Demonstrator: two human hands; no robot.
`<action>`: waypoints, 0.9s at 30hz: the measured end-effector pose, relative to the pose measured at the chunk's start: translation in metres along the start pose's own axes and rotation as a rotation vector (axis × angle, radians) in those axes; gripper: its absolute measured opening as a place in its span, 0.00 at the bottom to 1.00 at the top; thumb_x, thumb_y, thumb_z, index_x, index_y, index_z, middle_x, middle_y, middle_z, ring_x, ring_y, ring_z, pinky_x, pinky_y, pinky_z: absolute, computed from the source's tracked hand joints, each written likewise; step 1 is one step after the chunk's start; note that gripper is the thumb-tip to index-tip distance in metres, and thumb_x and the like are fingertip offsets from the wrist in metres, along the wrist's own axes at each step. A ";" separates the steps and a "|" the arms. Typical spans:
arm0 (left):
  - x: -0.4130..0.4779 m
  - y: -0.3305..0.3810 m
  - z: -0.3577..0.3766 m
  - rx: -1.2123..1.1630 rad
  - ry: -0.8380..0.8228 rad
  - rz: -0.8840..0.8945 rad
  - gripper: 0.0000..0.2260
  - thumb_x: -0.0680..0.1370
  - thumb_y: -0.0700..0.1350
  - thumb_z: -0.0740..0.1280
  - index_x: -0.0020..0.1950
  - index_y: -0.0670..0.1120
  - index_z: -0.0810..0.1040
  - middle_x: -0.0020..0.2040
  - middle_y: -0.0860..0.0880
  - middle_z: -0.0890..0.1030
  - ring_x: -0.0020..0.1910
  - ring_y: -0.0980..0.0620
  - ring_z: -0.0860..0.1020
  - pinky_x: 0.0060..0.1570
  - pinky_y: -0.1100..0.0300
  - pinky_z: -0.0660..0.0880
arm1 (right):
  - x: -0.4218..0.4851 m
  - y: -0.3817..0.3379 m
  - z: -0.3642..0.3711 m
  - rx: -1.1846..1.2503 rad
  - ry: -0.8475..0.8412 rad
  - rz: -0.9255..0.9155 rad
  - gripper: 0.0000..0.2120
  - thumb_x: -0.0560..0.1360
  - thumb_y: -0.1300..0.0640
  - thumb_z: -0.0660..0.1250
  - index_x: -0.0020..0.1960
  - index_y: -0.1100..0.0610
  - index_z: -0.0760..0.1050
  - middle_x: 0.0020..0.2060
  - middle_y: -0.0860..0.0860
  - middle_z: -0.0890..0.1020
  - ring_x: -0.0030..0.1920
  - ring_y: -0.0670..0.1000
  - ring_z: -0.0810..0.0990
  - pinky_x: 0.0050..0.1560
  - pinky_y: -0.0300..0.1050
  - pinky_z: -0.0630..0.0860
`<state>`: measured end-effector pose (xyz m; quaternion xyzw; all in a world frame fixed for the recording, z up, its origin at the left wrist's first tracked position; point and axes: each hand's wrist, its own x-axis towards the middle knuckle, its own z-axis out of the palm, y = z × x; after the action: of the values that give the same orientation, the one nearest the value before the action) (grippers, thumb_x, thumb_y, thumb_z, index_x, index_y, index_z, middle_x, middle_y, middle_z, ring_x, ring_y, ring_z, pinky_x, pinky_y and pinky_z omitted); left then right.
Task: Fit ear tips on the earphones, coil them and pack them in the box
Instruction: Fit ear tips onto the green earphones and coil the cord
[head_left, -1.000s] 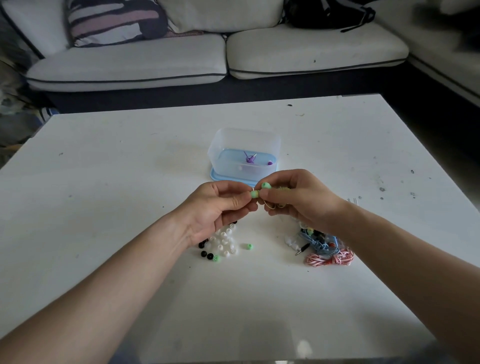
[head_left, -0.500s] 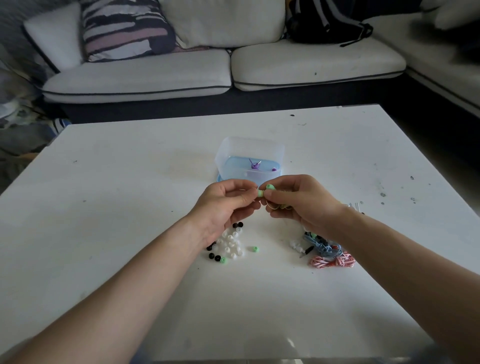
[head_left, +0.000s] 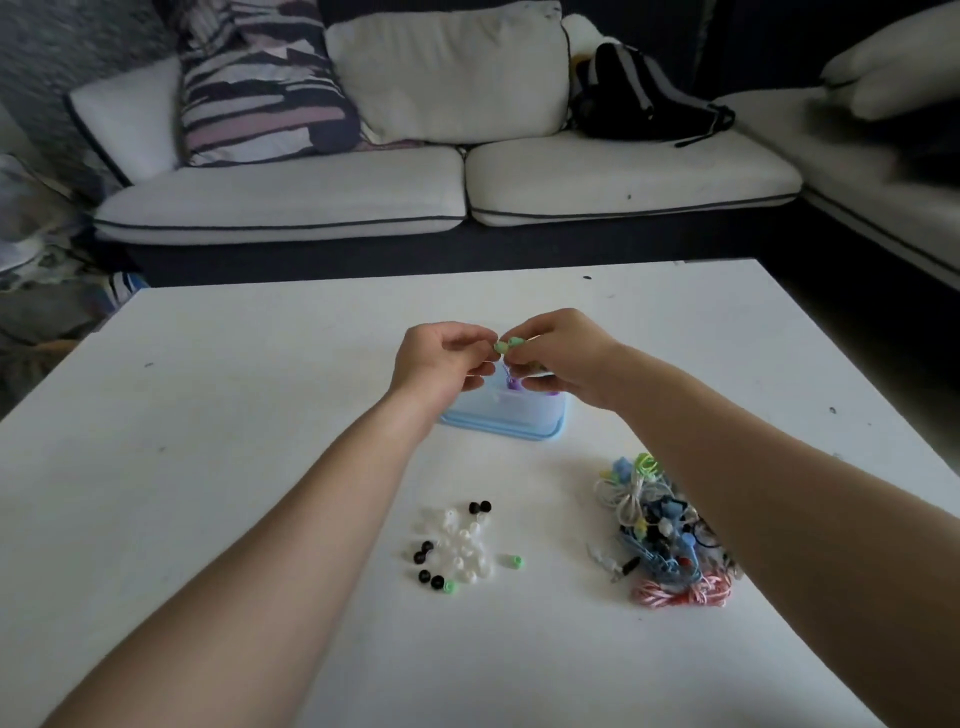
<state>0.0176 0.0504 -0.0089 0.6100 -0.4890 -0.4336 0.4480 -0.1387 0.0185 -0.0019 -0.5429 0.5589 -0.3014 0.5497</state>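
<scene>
Green ear tip meets green earbud, held in both hands above the box.

Green ear tip (head_left: 499, 347) is pinched at the fingertips of the left hand (head_left: 441, 364). It touches the green earbud (head_left: 516, 341), which the right hand (head_left: 566, 358) grips with curled fingers; whether the tip is seated cannot be told. Both hands are raised over the translucent blue box (head_left: 506, 423), which stands mid-table with a purple piece (head_left: 514, 385) showing inside. Nearer the person, loose ear tips (head_left: 457, 551) in white, black and green lie scattered between the forearms. Right of them, partly under the right forearm, is a tangle of earphones (head_left: 660, 519) with a red-and-white cord (head_left: 680, 593) at its near edge. All of this lies on the white table (head_left: 208, 415). Beyond it is a white sofa (head_left: 363, 197) with a striped cushion (head_left: 260, 83) and a black bag (head_left: 639, 98).
</scene>
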 end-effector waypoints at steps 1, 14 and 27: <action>0.008 0.001 0.000 0.040 0.008 -0.001 0.08 0.80 0.38 0.65 0.51 0.45 0.83 0.44 0.46 0.86 0.40 0.52 0.84 0.37 0.64 0.79 | 0.010 -0.002 0.001 -0.023 0.014 0.016 0.07 0.75 0.68 0.68 0.51 0.63 0.82 0.43 0.61 0.83 0.41 0.54 0.82 0.41 0.43 0.82; 0.039 -0.012 -0.002 0.105 0.037 -0.170 0.13 0.81 0.35 0.57 0.55 0.44 0.81 0.50 0.45 0.84 0.41 0.50 0.85 0.30 0.64 0.77 | 0.052 0.011 0.002 0.038 0.085 0.132 0.09 0.79 0.58 0.62 0.57 0.60 0.77 0.53 0.55 0.77 0.54 0.54 0.77 0.49 0.50 0.78; -0.052 -0.011 0.071 0.252 -0.266 -0.021 0.08 0.77 0.38 0.66 0.47 0.49 0.82 0.39 0.52 0.83 0.32 0.55 0.79 0.33 0.63 0.74 | -0.063 0.059 -0.081 -0.282 0.189 -0.053 0.11 0.76 0.66 0.62 0.49 0.56 0.82 0.44 0.52 0.86 0.42 0.50 0.82 0.42 0.41 0.77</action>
<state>-0.0563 0.0945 -0.0307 0.6038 -0.5881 -0.4502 0.2948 -0.2434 0.0697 -0.0218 -0.5987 0.6302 -0.2839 0.4048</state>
